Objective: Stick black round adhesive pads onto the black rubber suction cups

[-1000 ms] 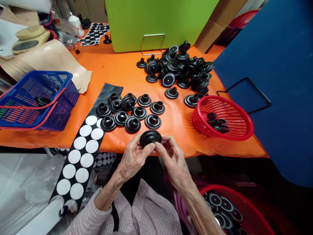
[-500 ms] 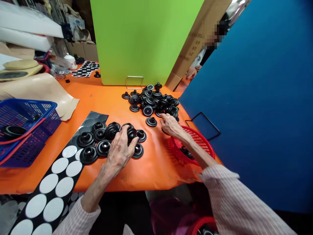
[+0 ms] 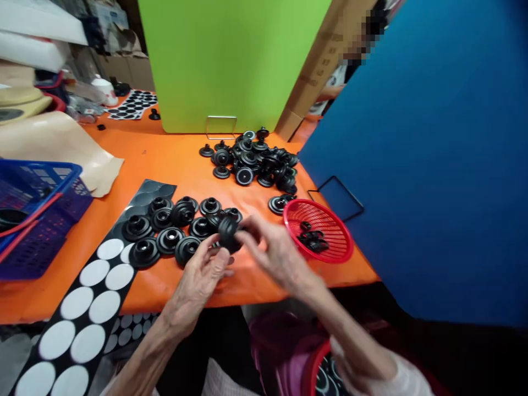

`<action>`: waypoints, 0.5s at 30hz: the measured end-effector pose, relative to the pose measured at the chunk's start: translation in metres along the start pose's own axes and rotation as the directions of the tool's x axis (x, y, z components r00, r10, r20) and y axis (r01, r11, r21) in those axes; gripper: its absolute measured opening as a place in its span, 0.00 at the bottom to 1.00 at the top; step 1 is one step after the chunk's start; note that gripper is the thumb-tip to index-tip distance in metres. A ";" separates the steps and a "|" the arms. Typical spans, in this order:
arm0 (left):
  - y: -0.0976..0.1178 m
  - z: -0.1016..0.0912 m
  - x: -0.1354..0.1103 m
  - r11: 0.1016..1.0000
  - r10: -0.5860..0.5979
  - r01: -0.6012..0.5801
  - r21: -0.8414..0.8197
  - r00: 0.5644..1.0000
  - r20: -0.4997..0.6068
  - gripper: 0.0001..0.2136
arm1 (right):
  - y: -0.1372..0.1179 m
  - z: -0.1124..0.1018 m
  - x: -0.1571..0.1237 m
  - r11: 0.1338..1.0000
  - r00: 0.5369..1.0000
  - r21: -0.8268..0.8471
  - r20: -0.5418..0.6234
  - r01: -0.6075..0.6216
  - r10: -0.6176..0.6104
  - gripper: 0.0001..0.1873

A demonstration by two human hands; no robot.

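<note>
Pinching with left hand (image 3: 200, 280) fingers, right hand (image 3: 277, 254) too blurred for telling its grip, held a black disc (image 3: 227, 234) left of the red basket (image 3: 338, 231), seemingly in two-handed handling calling for steadiness, with clustered discs (image 3: 170, 246) farther left.

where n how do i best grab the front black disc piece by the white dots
Probably best pinched by the raised hub of the black disc piece, from above and the near side: it stands up from a wide, low base, and neighbouring pieces crowd its far and right sides.
</note>
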State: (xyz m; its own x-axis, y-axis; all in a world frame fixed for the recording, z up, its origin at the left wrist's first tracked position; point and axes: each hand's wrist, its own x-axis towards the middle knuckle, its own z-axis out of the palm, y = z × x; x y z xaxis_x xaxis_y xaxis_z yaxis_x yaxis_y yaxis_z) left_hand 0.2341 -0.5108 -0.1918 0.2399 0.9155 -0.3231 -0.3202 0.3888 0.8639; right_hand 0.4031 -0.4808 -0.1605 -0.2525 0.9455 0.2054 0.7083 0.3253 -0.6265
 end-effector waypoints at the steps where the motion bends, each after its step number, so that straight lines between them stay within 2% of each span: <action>1: -0.006 0.000 -0.004 0.995 -0.037 0.037 -0.096 0.999 0.006 0.21 | -0.010 0.003 -0.017 0.996 0.998 0.081 0.044 0.029 -0.033 0.08; 3: -0.015 -0.003 -0.010 0.974 -0.112 0.112 -0.196 0.994 0.010 0.17 | -0.012 0.001 -0.039 0.992 0.997 0.128 0.080 -0.015 0.005 0.11; 4: -0.018 -0.006 -0.013 0.967 -0.148 0.146 -0.209 0.989 0.005 0.16 | -0.002 -0.006 -0.043 0.996 0.998 0.074 0.044 -0.055 0.052 0.12; 6: -0.022 -0.012 -0.017 0.962 -0.185 0.178 -0.207 0.983 -0.013 0.14 | 0.034 -0.026 -0.042 0.961 0.978 -0.210 -0.143 -0.180 0.152 0.10; 7: -0.023 -0.015 -0.020 0.962 -0.188 0.180 -0.207 0.982 -0.018 0.14 | 0.057 -0.036 -0.039 0.892 0.963 -0.373 -0.180 -0.254 0.199 0.07; 8: -0.024 -0.016 -0.022 0.961 -0.189 0.181 -0.208 0.982 -0.019 0.13 | 0.081 -0.045 -0.035 0.857 0.950 -0.415 -0.196 -0.304 0.242 0.05; 10: -0.027 -0.017 -0.024 0.961 -0.188 0.179 -0.213 0.982 -0.027 0.14 | 0.123 -0.055 -0.026 0.833 0.939 -0.436 -0.187 -0.341 0.287 0.09; 12: -0.030 -0.017 -0.024 0.961 -0.185 0.174 -0.217 0.982 -0.034 0.14 | 0.150 -0.056 -0.020 0.833 0.938 -0.432 -0.162 -0.346 0.306 0.15; 15: -0.035 -0.018 -0.022 0.958 -0.167 0.149 -0.245 0.985 -0.054 0.13 | 0.163 -0.055 -0.016 0.837 0.936 -0.418 -0.167 -0.352 0.310 0.20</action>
State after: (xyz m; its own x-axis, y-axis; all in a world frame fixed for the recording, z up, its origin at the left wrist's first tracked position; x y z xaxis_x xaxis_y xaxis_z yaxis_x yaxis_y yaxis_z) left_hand 0.2234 -0.5423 -0.2223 0.2397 0.8422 -0.4830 -0.4958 0.5339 0.6849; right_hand 0.5590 -0.4425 -0.2252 0.0938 0.9879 0.1236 0.9575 -0.0555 -0.2830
